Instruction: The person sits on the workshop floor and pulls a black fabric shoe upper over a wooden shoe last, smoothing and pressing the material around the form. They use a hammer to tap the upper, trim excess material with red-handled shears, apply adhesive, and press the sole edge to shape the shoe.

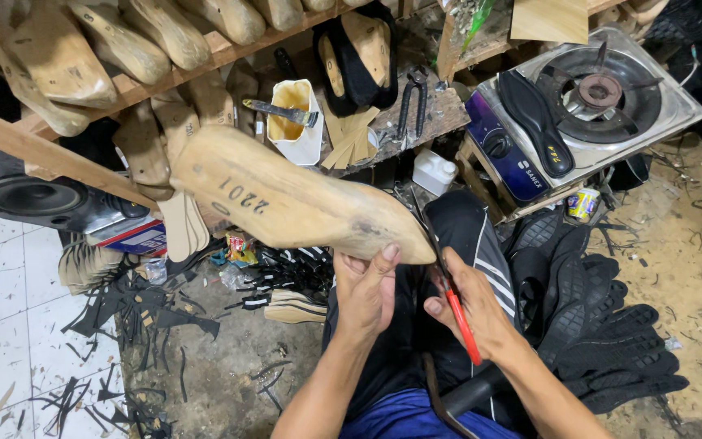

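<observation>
Seen from above, a person's left hand (365, 290) has its fingers closed around the toe end of a large wooden shoe last (286, 203), held up over the lap and pointing left; the right hand (473, 309), just beside it, has its fingers wrapped around a red-handled tool (463, 325) whose tip touches the last's toe; black shoe soles (611, 358) are piled on the floor to the right; a small gas stove (587, 106) stands beyond them; more wooden lasts (123, 41) line a shelf (221, 53) above.
</observation>
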A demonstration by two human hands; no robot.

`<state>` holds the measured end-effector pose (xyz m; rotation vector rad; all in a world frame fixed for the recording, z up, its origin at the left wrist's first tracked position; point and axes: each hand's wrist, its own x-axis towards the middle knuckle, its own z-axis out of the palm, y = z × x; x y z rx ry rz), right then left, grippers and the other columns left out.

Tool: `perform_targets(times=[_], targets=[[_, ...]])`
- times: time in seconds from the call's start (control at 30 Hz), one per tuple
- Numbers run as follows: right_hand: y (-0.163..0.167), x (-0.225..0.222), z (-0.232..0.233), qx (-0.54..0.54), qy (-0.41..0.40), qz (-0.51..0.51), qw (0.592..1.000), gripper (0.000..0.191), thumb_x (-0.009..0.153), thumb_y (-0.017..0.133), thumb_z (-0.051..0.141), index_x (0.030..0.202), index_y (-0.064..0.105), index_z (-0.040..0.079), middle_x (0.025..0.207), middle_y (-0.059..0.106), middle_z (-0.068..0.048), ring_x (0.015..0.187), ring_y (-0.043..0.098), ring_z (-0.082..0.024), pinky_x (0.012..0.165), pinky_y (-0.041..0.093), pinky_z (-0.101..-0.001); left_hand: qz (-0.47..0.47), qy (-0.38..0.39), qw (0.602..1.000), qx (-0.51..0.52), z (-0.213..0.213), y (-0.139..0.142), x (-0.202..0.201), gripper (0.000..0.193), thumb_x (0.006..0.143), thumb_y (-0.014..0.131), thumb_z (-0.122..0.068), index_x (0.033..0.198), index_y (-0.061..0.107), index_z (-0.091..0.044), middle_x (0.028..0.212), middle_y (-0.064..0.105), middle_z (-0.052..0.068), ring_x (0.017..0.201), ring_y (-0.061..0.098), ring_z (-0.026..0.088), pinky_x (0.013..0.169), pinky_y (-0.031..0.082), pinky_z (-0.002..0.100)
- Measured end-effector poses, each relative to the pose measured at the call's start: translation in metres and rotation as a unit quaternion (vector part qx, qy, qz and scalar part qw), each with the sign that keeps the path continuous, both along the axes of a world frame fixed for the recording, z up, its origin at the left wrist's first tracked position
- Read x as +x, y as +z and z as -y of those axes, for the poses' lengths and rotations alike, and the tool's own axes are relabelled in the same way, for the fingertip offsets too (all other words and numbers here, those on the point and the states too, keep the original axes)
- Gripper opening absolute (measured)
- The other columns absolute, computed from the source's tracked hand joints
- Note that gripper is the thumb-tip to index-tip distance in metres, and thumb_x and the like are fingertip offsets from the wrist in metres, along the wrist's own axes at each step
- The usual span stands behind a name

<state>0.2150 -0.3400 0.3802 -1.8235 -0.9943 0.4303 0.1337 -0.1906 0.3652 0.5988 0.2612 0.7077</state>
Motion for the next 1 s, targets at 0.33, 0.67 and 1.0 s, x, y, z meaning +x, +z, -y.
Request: perform_targets(times=[0.33,0.67,1.0], targets=[[0.004,0.004,0.003,-0.02,-0.034,-0.025,0.999,0.012,0.081,0.068,0.009,0.075,0.06,0.002,0.051,0.051,-0.008,0.042,0.046,-0.015,0.044,0.039,-0.0306,-0.024,-0.032,0.998,0.039,-0.012,-0.004,-0.007,0.058,0.088,0.074,0.009,0.137,0.046,0.001,0.129,0.059,0.013,0.117,0.061,0.022,0.1,0.053,0.037],[0.009,0.012,-0.002,-0.03,-0.004,-0.048,0.998,0.018,0.083,0.073,0.011,0.083,0.056,0.004,0.056,0.052,-0.006,0.046,0.049,-0.012,0.046,0.041,-0.0295,-0.035,-0.031,0.998,0.05,-0.016,-0.001,-0.006,0.057,0.086,0.075,0.009,0.135,0.047,0.002,0.127,0.06,0.013,0.118,0.062,0.022,0.103,0.053,0.039],[-0.017,0.019,-0.014,0.008,-0.035,-0.027,0.999,0.01,0.077,0.067,0.004,0.072,0.058,0.002,0.055,0.053,-0.006,0.048,0.05,-0.01,0.047,0.042,-0.0295,-0.04,-0.022,0.998,0.033,-0.02,-0.005,0.005,0.061,0.086,0.073,0.009,0.139,0.043,0.001,0.132,0.058,0.013,0.121,0.06,0.022,0.105,0.051,0.038]])
